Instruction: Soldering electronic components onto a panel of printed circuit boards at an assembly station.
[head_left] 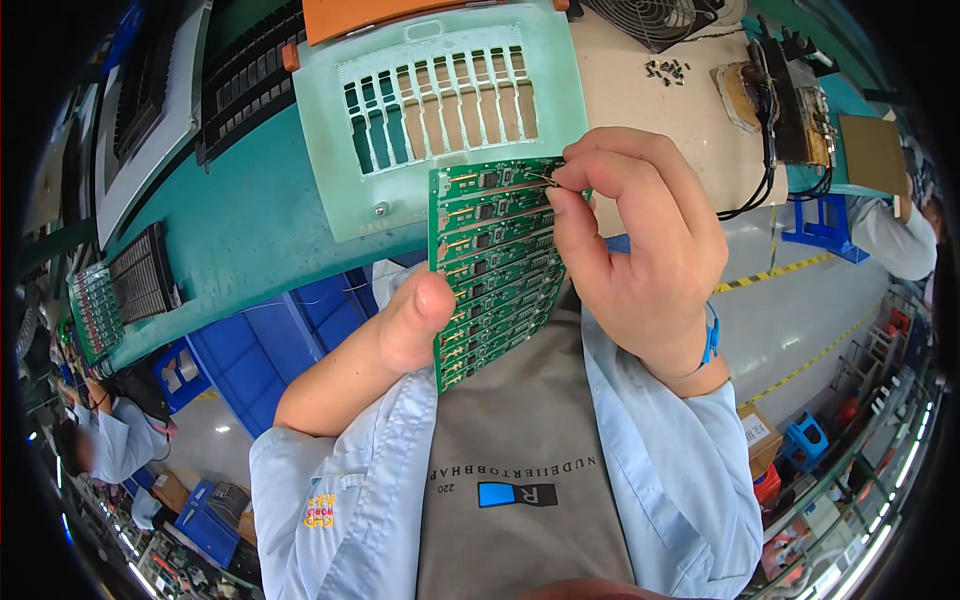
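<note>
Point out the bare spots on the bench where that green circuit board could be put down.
Two free patches: teal bench top between the black slotted trays and the pale green fixture plate, and the beige mat between that plate and the wired device. The upper left is crowded with trays; small dark parts dot the mat's far edge.

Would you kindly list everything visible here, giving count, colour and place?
circuit board panel: one, green, held up at centre
slotted fixture plate: one, pale green, on the bench above the panel
workbench: one, teal, upper left
black trays: several, upper left on the bench
small dark parts: a handful, top right
fan: one, dark, top edge
stool: one, blue, lower right
wrist strap: one, blue, right wrist
left hand: grips the panel's left edge
right hand: pinches at the panel's top right corner
</note>
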